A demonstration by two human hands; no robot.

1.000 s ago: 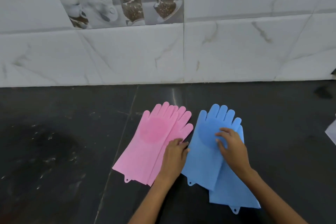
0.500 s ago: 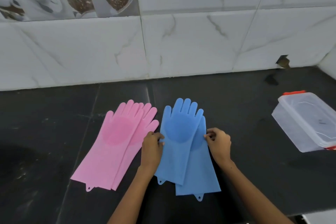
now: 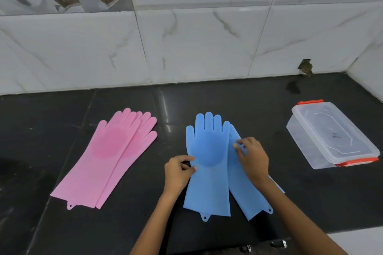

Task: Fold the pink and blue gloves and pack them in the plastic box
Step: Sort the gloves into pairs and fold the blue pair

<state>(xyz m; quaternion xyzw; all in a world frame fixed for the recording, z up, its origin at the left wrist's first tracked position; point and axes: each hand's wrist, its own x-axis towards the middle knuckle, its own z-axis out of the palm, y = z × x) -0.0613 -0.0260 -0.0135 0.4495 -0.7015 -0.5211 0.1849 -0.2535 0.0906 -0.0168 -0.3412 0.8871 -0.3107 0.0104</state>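
Note:
Two pink gloves (image 3: 112, 159) lie flat and overlapped on the black counter (image 3: 51, 120) at the left, fingers toward the wall. Two blue gloves (image 3: 209, 163) lie overlapped in the middle, the upper one palm-up, the lower one angled out to the right. My left hand (image 3: 178, 172) pinches the left edge of the upper blue glove. My right hand (image 3: 252, 159) rests on the lower blue glove, fingertips pinching near its fingers. A clear plastic box (image 3: 331, 134) with red clips and its lid on sits at the right, apart from both hands.
A white marble-tiled wall (image 3: 196, 43) runs along the back of the counter and turns a corner at the far right. The counter's front edge (image 3: 352, 236) shows at the lower right. A small hole (image 3: 305, 67) breaks the wall behind the box.
The blue gloves have been pulled away from the pink pair, leaving a gap of counter. My left hand left the pink glove for the blue one. The view swung right, bringing the box in.

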